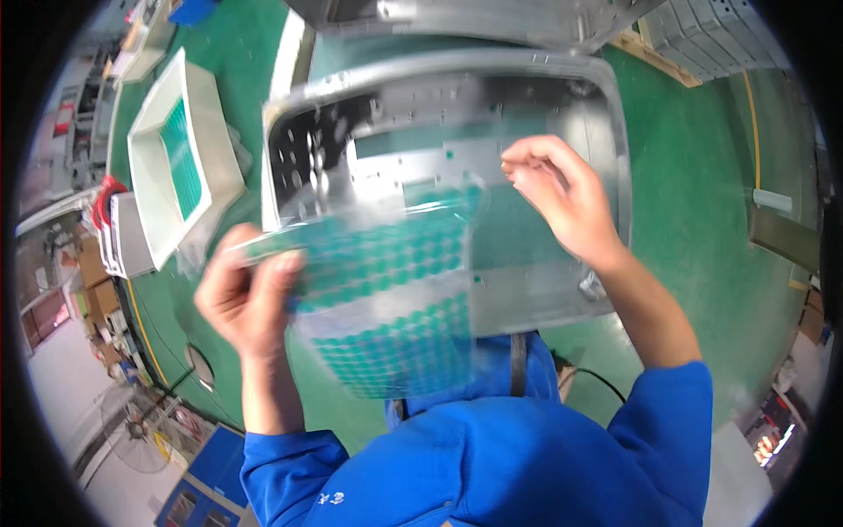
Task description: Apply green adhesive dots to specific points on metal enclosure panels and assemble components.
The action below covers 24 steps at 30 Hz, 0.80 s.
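My left hand (246,294) pinches the left edge of a clear plastic sheet of green round stickers (395,338), which is smeared by motion. The sheet hangs tilted over the near left part of a grey metal housing (622,167), a shallow open tray shape with rounded corners and small holes. Over the right side of that housing hovers my right hand (566,198), thumb and fingertips drawn together. Whatever they may hold is too small to make out. Small green dots show on the metal near both the sheet and the right fingers.
At the left stands a white plastic bin (219,132) with more green dotted sheets (182,158) inside. Another metal part (457,18) rises beyond the housing. Stacked grey metal parts (711,35) sit on a wooden pallet at the far right. A fan (136,430) stands lower left.
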Motion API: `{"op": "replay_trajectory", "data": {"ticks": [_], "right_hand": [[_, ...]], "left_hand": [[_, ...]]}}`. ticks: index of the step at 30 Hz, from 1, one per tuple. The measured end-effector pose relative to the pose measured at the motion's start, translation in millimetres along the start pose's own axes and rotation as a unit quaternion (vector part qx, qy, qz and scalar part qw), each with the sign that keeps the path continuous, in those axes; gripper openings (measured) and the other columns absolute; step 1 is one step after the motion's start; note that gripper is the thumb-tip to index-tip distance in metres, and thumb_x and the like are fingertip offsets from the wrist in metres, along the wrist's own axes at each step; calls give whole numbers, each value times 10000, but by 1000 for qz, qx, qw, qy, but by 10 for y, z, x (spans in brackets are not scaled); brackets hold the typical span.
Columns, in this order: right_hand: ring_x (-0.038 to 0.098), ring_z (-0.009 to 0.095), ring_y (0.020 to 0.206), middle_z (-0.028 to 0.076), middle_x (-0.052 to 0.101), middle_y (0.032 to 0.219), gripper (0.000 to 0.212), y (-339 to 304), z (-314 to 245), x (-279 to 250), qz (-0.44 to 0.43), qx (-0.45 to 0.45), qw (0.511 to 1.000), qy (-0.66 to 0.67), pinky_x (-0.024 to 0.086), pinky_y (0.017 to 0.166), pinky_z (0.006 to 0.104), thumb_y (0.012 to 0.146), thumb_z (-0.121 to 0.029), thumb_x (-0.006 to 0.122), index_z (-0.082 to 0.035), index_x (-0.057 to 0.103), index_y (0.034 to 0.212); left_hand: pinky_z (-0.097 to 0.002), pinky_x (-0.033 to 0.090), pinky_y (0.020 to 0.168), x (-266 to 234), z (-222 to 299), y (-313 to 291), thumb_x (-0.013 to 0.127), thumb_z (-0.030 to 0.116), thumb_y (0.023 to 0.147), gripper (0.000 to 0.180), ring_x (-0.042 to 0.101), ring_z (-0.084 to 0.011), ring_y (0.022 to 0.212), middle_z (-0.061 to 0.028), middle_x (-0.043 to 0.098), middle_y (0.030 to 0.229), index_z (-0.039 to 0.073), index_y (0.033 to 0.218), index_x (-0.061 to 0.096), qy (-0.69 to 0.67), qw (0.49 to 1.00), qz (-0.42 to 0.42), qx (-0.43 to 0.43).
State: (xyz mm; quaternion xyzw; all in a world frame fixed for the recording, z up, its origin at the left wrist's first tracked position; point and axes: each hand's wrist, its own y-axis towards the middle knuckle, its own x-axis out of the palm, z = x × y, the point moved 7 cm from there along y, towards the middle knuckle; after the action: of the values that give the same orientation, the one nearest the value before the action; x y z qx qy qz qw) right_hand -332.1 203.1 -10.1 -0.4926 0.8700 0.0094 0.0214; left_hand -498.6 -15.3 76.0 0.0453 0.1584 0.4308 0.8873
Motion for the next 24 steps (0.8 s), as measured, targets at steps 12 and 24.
{"op": "replay_trajectory", "data": {"ticks": [12,24], "right_hand": [[604,153,808,84,638,877,152,-175,-342,-260,169,-16,984,-60,474,720,261,728,-1,648,-7,619,876],[604,207,730,74,624,819,117,-313,-316,-30,375,-155,796,-449,454,610,286,648,-29,599,-49,607,763]], "left_hand": [[-173,342,422,1185,-247,704,683,-5,707,89,459,-47,507,-4,481,612,-11,721,595,-34,967,-251,-7],[-147,325,487,1505,-917,883,695,73,733,101,438,-11,547,45,540,643,17,739,611,-92,931,-310,-166]]}}
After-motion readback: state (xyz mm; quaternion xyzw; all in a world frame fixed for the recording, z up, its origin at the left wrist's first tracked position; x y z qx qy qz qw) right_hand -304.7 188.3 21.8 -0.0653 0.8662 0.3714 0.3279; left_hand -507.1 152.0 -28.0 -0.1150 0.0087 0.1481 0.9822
